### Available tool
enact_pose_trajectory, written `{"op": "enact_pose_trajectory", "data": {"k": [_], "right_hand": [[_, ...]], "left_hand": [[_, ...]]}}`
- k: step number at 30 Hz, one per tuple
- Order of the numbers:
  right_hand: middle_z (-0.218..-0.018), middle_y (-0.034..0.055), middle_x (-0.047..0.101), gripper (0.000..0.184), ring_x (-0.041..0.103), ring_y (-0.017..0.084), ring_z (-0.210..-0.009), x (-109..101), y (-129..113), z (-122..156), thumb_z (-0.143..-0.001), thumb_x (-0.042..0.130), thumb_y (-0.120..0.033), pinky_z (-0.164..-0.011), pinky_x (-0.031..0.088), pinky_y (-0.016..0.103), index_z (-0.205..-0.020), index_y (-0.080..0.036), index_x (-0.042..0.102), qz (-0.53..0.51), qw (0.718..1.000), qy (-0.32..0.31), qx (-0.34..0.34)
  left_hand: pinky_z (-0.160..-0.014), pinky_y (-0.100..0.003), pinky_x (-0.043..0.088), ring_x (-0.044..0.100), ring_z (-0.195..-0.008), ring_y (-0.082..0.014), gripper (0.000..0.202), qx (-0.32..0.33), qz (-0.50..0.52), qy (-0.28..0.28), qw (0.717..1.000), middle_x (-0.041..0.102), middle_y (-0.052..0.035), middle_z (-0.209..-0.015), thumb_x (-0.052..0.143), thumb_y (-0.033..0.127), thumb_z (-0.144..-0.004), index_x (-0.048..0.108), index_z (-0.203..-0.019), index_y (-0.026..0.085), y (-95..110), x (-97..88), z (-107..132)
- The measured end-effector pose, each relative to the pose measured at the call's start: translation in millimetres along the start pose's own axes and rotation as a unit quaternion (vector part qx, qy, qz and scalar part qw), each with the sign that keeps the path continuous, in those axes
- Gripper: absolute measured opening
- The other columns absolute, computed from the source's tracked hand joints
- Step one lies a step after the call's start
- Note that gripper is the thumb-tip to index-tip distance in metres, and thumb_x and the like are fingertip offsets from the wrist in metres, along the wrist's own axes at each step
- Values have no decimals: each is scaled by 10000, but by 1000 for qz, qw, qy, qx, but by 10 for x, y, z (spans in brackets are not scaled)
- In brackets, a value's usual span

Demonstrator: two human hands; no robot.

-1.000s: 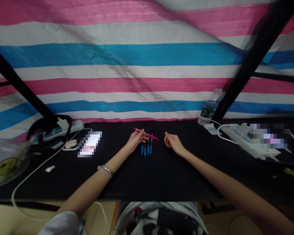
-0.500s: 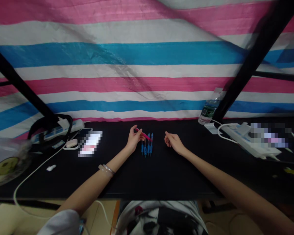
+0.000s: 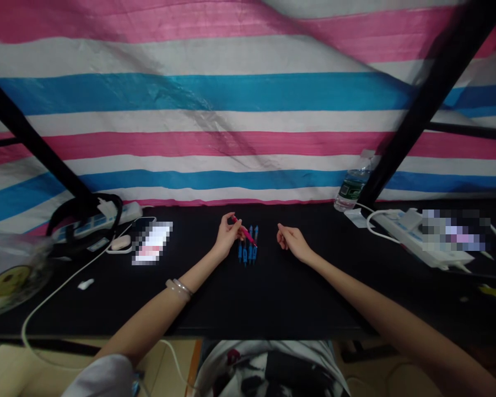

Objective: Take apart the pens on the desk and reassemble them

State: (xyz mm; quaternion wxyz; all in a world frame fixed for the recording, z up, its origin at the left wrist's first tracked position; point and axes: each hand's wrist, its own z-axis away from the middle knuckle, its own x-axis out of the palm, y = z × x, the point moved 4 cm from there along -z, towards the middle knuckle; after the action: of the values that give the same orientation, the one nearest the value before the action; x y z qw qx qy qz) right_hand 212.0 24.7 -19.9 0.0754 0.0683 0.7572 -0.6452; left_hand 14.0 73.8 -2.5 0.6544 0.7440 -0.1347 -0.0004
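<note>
A pink pen (image 3: 249,236) is pinched between the fingers of my left hand (image 3: 227,234), its tip slanting down to the right. Under and beside it, several blue pens (image 3: 248,253) lie side by side on the black table (image 3: 273,298), and the pink pen and my fingers cover part of them. To the right of the pens, my right hand (image 3: 291,241) rests with its fingers curled in and the thumb against them. Whether anything small is inside those fingers is hidden.
On the left are a lit phone (image 3: 152,242), a white earbud (image 3: 86,284), its rounded case (image 3: 121,242), a cable and a clear bag (image 3: 16,275). A water bottle (image 3: 351,187) and a white power strip (image 3: 421,237) stand at the right. Striped sheeting (image 3: 231,143) hangs behind.
The pink pen in my left hand has tilted more steeply, its lower end now further down over the blue pens. My right hand has barely moved.
</note>
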Motion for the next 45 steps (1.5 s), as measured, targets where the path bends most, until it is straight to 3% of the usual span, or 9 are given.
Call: {"op": "enact_pose_trajectory", "data": {"k": [6, 13, 20, 29, 40, 45], "right_hand": [[-395, -24, 452, 501, 389, 82, -365, 8, 9, -9, -830, 370, -559, -394, 299, 200, -548, -169, 509, -7, 1000, -5, -1], [-399, -23, 453, 500, 388, 85, -369, 14, -4, 2, -832, 369, -559, -399, 294, 206, -550, -171, 512, -8, 1000, -10, 1], [-393, -23, 452, 506, 377, 85, -363, 12, -34, 13, -822, 377, -572, -398, 289, 210, -546, -172, 515, -3, 1000, -12, 0], [-404, -22, 456, 519, 386, 84, -367, 11, -12, 10, -820, 360, -590, -395, 290, 206, -554, -170, 513, 22, 1000, -11, 0], [-414, -19, 454, 523, 404, 91, -389, 20, -68, 27, -832, 334, -587, -423, 320, 208, -559, -173, 504, 36, 999, -12, -7], [-439, -19, 454, 510, 423, 97, -427, 32, -122, 68, -859, 310, -547, -471, 331, 213, -564, -174, 497, 86, 996, -25, -31]], "left_hand": [[-377, -190, 397, 540, -388, -113, 567, 34, -28, -31, 999, 600, 29, -559, 600, 371, -738, 300, -1172, 164, 54, 74, 37], [-341, -164, 363, 515, -359, -96, 538, 53, -46, -5, 998, 595, 30, -551, 583, 347, -757, 304, -1171, 147, 140, 82, 67], [-352, -172, 383, 518, -358, -96, 675, 87, -43, -11, 995, 593, 39, -553, 578, 323, -766, 183, -1286, 151, 151, 100, 67], [-324, -165, 354, 517, -340, -101, 588, 56, -74, -2, 996, 581, 39, -512, 595, 379, -742, 344, -1204, 115, 127, 87, 68], [-344, -169, 365, 529, -355, -99, 572, 51, -78, -29, 995, 585, 33, -536, 598, 358, -747, 336, -1199, 127, 158, 133, 107], [-399, -171, 378, 521, -387, -88, 672, 73, -90, -57, 992, 588, 43, -536, 578, 355, -766, 225, -1298, 143, 183, 207, 158]]}}
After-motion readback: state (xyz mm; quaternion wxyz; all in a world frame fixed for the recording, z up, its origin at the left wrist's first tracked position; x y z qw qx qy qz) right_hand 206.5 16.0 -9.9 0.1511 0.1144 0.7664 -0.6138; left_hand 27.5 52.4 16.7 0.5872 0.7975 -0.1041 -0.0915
